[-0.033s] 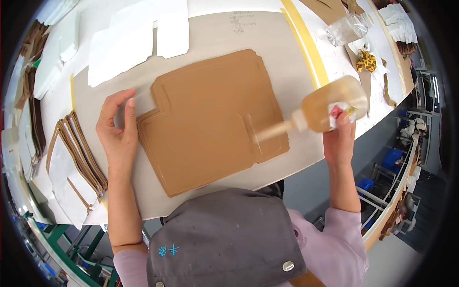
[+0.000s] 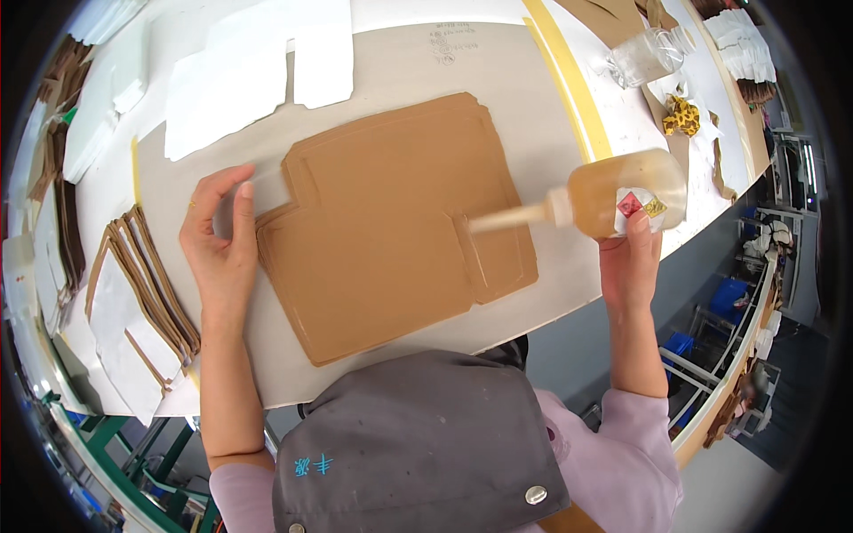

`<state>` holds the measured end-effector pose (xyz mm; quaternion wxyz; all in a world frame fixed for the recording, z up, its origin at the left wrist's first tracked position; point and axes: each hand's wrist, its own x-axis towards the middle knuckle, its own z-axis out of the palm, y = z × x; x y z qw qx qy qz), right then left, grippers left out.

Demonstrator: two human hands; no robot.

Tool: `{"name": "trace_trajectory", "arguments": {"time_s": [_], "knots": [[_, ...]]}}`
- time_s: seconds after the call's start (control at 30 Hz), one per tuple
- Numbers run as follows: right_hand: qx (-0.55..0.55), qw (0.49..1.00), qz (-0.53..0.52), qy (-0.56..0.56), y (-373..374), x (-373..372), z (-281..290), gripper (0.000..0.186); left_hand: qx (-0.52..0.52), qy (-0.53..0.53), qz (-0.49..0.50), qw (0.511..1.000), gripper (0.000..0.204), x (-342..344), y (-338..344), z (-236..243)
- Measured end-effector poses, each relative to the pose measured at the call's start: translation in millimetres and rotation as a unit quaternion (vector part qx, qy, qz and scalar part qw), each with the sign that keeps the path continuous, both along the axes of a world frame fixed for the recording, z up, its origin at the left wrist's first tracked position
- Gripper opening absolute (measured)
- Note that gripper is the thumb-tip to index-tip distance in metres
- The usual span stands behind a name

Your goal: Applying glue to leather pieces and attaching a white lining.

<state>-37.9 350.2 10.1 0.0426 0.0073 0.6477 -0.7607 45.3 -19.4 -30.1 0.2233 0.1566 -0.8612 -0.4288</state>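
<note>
A flat brown leather-like panel (image 2: 391, 231) with notched corners lies in the middle of the table. Thin shiny lines run along parts of its edges and round its right-hand flap. In my right hand (image 2: 633, 258) is a clear squeeze bottle (image 2: 593, 191) of amber liquid, tilted on its side, its long pale nozzle pointing left. The nozzle tip is over the inner edge of that flap; whether it touches I cannot tell. My left hand (image 2: 220, 222) rests beside the panel's left edge, thumb and forefinger apart, holding nothing.
White sheets (image 2: 227, 89) lie at the far left. A stack of brown-edged pieces (image 2: 147, 275) sits left of my left arm. At the far right are a clear jar (image 2: 647, 58) and a yellow-and-black patterned scrap (image 2: 681, 115). Yellow tape (image 2: 569, 84) crosses the table.
The nozzle tip has swung away from me along the flap's inner edge, and the bottle has turned slightly. My left hand has hardly moved.
</note>
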Motion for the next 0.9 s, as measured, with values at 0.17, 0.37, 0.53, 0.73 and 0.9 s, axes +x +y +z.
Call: {"name": "trace_trajectory", "arguments": {"time_s": [0.17,0.37,0.53,0.73,0.9], "knots": [[0.063,0.997,-0.024,0.036,-6.9,2.2,-13.7,0.064,0.009,-0.003,-0.003,1.0,0.014,-0.2,0.8,1.0],[0.161,0.981,0.056,0.093,2.3,-12.6,-11.6,0.067,-0.011,0.0,-0.01,1.0,0.015,0.6,-0.3,2.5],[0.003,0.999,0.002,0.035,0.4,-10.9,-7.8,0.066,-0.017,-0.005,-0.004,1.0,0.015,1.5,-0.5,3.3],[0.101,0.991,-0.002,0.084,-0.7,5.9,-32.7,0.062,-0.009,-0.006,-0.004,1.0,0.015,-0.2,-0.1,5.1],[0.08,0.995,0.013,0.056,-14.8,14.4,-38.3,0.058,-0.003,0.007,-0.005,1.0,0.014,-0.8,1.4,7.0]]}}
